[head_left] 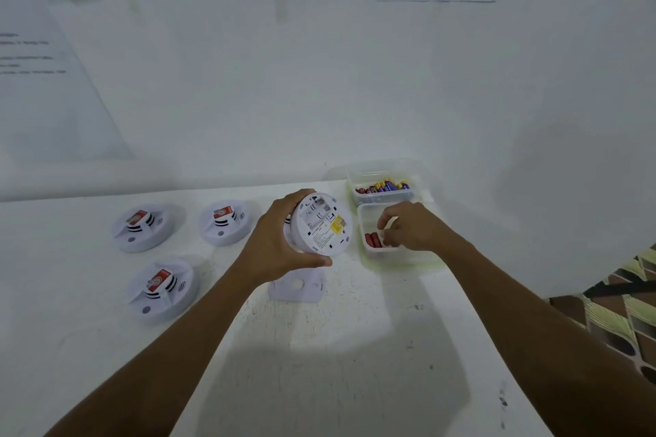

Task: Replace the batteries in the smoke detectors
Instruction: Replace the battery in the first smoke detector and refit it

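Left hand (273, 241) grip wraps smoke detector (321, 223) rim, underside up.

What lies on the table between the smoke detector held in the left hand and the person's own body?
In the head view, a white mounting plate lies flat on the table, just below the held smoke detector. Nearer the body, the tabletop is bare.

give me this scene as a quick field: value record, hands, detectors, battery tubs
left hand: holds a smoke detector above the table, back side facing the camera
right hand: reaching into the near tub, fingers at the red batteries; grip unclear
far tub: mixed red, yellow and purple batteries
detectors on table: three, left of the hands
white cover plate: flat on the table below the held detector
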